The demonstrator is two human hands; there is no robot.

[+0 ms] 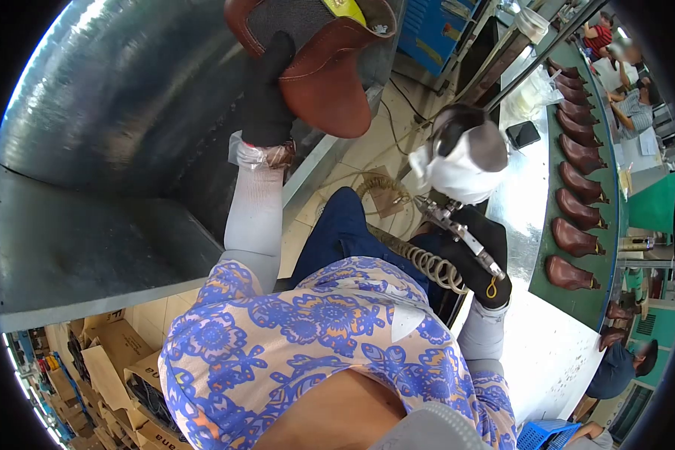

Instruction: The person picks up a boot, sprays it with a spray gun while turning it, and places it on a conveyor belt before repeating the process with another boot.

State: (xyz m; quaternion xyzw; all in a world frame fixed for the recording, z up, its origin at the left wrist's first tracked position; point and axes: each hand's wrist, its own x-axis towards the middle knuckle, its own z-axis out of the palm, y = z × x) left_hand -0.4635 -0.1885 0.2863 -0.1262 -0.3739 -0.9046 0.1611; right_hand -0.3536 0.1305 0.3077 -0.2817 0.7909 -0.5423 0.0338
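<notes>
Evidently at the spraying step, the black-gloved left hand (266, 90) grips a brown leather boot (328, 86) inside the grey metal hood (120, 112), while the right hand (478, 264) clutches a white-wrapped spray gun (461, 161), which probably needs aiming at the leather next.

pale tiled floor (367, 142), curved steel hood (112, 112) left, cardboard boxes (112, 360) below (some open), green conveyor (570, 300) right.

A green belt (540, 251) runs along the right, carrying a single-file row of brown boots (577, 154). Just beside it, a steel bench (521, 202) holds a dark phone (523, 134) and a clear bag (534, 94). Cardboard boxes (116, 360) stand on the tiled floor (364, 146) at lower left.
</notes>
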